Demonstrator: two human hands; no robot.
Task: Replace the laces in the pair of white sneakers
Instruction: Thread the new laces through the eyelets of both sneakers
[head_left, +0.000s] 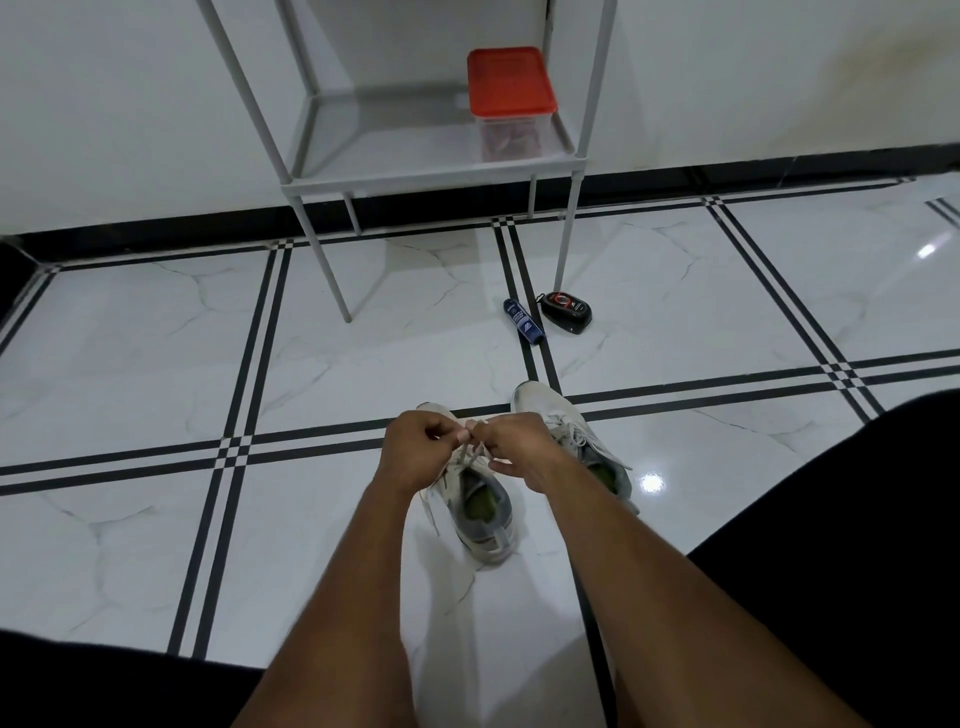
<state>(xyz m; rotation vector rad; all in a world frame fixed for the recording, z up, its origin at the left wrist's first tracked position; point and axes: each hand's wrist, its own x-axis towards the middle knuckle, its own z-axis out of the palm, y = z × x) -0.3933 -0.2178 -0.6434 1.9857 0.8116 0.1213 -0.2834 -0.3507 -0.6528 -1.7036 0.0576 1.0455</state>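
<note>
Fingers (451, 435) of the left hand (415, 452) curled, pinching a white lace (470, 457); fingers of the right hand (511, 447) curled too, pinching the same lace just beside the left ones, the two sets of fingertips nearly touching. Lace strands running down from the fingers to the eyelets of the near sneaker (478, 512). Directly under the fingers, that sneaker standing upright on the floor (156, 415), toe pointing away, heel toward the camera, a greenish insole showing in its opening, a loose lace end trailing down its left side. Just right of the fingers and partly behind the right hand, the second sneaker (576, 441), laced, also upright, toe pointing away. Farther beyond the fingers and slightly right, a blue tube (523, 321) lying flat on the tiles, and just beside it a black shoe-polish sponge (567, 310) with a red label. Farther still, against the wall, a grey metal rack (431, 156), its lower shelf carrying a clear container (511, 98) with a red lid. Below the fingers, both bare forearms reaching in from the lower edge, dark clothing at the lower corners.
</note>
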